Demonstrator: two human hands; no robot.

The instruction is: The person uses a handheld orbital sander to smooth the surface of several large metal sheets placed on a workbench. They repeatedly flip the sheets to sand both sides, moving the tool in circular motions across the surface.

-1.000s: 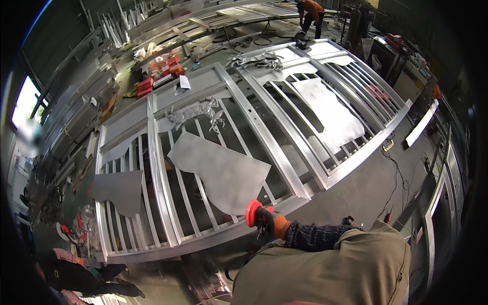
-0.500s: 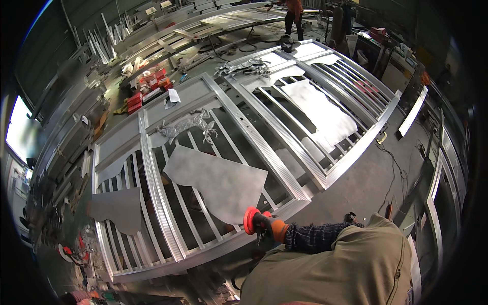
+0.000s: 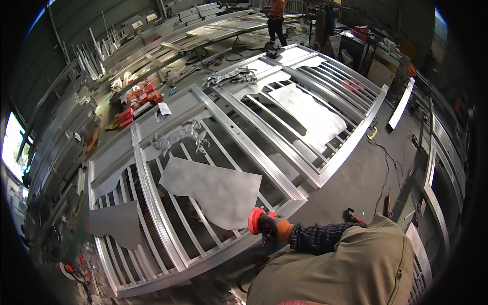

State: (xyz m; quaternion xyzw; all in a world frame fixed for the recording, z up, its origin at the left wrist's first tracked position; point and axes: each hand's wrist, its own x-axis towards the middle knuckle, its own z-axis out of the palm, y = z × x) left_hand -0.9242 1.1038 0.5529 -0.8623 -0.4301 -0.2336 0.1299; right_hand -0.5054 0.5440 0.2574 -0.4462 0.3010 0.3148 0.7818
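My right hand, in a dark glove with an orange cuff, is closed on a tool with a round red disc. Its exact kind is hard to make out. The disc is by the near edge of a large silver metal frame with bars. Beside it, a grey sheet panel with a wavy edge lies across the bars. A smaller grey panel is farther left. Beyond the larger panel is a silver animal-shaped ornament. My left hand is out of view.
A person in an orange top stands beyond the frame. Red boxes sit at its far left side. Cables and a red-and-black tool lie on the floor to the right. More metal frames line the right edge.
The view has shifted, moving the frame and panels slightly left in the picture. My right hand and the red-disc tool appear a little farther right relative to the panel, still gripped.
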